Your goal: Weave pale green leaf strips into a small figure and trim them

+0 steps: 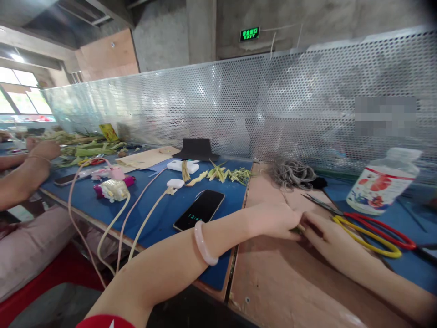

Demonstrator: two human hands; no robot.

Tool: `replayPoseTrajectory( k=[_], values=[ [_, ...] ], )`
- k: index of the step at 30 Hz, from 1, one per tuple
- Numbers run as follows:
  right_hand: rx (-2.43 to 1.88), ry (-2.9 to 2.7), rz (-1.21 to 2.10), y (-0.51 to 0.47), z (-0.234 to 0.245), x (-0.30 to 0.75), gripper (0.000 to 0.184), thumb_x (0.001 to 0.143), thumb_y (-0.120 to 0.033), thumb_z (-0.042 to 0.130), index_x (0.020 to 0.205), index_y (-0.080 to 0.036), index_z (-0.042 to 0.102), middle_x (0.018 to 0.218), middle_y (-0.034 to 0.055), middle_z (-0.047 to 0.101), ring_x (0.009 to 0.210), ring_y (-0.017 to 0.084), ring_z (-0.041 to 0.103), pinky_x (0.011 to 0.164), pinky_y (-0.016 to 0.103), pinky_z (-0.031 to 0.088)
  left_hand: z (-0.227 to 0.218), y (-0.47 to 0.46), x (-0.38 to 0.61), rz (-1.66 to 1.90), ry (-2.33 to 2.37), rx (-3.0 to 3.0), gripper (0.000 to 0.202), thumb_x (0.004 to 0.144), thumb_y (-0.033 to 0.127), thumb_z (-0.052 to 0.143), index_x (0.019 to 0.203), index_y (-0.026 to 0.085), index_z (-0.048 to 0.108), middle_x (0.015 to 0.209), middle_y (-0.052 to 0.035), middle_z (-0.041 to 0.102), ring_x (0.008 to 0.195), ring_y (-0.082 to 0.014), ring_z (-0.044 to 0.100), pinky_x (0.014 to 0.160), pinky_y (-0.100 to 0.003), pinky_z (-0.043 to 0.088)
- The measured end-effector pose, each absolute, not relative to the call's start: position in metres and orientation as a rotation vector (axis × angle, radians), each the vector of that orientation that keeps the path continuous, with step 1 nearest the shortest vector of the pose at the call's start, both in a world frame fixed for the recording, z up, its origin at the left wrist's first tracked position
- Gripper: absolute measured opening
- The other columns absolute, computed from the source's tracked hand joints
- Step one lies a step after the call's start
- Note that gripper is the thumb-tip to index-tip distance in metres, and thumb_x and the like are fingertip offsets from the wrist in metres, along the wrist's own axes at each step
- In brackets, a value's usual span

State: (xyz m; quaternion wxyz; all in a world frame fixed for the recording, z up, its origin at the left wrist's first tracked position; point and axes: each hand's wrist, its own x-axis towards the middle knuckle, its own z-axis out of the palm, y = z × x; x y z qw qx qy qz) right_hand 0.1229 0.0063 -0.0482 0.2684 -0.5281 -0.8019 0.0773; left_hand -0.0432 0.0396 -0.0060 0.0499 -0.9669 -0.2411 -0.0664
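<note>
My two hands meet over the brown panel (269, 282) at the right of the blue table (235, 205), holding a small greenish strip (298, 229) between the fingertips. My left hand (278, 221) has its fingers drawn in, pinching it; my right hand (329, 237) is half curled, with a gap below the forefinger, and I cannot tell whether it grips too. Only a short bit of the strip shows, so I cannot tell its long axis or which way it points.

Just right of me, red-and-yellow-handled scissors (372, 232) point their blades far left. Beyond lie a tangle of grey cord (293, 174) and a labelled bottle (384, 182), tilted in view. A phone (201, 210) lies to my left; farther left, another person's hand (44, 150) is near pale green husks (99, 148). A perforated metal screen (170, 100) runs along the far side, below a lit exit sign (249, 34) on the concrete wall (324, 23).
</note>
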Motion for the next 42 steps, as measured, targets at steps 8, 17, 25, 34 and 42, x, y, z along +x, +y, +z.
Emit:
replayPoseTrajectory(
  k=[8,17,25,34,42],
  values=[
    [-1.400,-1.729,0.593,0.009,-0.042,0.114,0.029,0.081,-0.046,0.042,0.089,-0.021,0.054,0.053,-0.0008,0.058,0.042,0.014,0.052,0.042,0.024,0.039,-0.010,0.058,-0.045,-0.327,-0.925,-2.989,0.051,0.083,0.052,0.037,0.110,0.010,0.046,0.087,-0.0159,0.065,0.081,-0.0267,0.063,0.061,-0.031,0.044],
    [-1.333,-1.616,0.631,0.016,-0.041,0.116,0.032,0.082,-0.049,0.041,0.083,-0.020,0.053,0.044,-0.0032,0.049,0.039,0.014,0.046,0.038,0.023,0.034,-0.019,0.068,-0.037,-0.469,-0.914,-3.077,0.030,0.088,0.033,0.037,0.105,0.011,0.049,0.098,-0.0139,0.063,0.092,-0.0236,0.060,0.074,-0.030,0.044],
    [-1.292,-1.625,0.608,0.024,-0.051,0.123,0.036,0.081,-0.053,0.039,0.079,-0.020,0.054,0.049,-0.0004,0.054,0.040,0.014,0.049,0.038,0.025,0.035,-0.018,0.064,-0.038,-0.665,-0.842,-3.146,0.032,0.087,0.037,0.039,0.104,0.013,0.052,0.100,-0.0109,0.061,0.095,-0.0203,0.056,0.080,-0.031,0.042],
    [-1.211,-1.589,0.757,0.020,-0.046,0.119,0.033,0.083,-0.051,0.038,0.079,-0.021,0.051,0.055,0.0001,0.056,0.044,0.015,0.052,0.041,0.026,0.041,-0.015,0.054,-0.034,-0.935,-0.903,-3.228,0.023,0.085,0.032,0.044,0.095,0.014,0.054,0.093,-0.0056,0.060,0.087,-0.0153,0.055,0.078,-0.027,0.042],
    [-1.319,-1.705,0.477,0.013,-0.044,0.122,0.028,0.086,-0.045,0.035,0.078,-0.022,0.047,0.055,-0.0005,0.057,0.049,0.015,0.054,0.049,0.027,0.042,-0.014,0.052,-0.037,-1.149,-1.110,-3.277,0.023,0.080,0.038,0.052,0.086,0.016,0.048,0.078,-0.0003,0.058,0.073,-0.0131,0.056,0.066,-0.024,0.043]
  ],
)
